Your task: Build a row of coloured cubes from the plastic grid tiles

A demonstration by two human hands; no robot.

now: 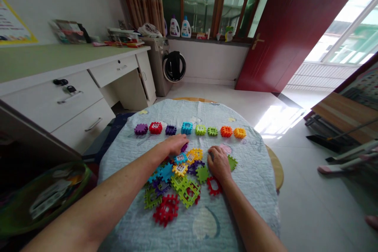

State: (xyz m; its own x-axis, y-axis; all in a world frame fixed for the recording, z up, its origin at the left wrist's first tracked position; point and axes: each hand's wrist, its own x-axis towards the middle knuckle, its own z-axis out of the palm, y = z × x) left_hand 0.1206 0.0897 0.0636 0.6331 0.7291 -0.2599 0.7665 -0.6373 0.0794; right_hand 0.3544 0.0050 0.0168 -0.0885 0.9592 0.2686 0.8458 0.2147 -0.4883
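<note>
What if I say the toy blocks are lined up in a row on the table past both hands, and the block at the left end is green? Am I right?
Not quite. The head view shows the row of blocks lined up past the left hand and right hand, but the left-end block is purple, not green.

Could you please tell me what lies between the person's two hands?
In the head view, a yellow tile lies between the left hand and the right hand.
</note>
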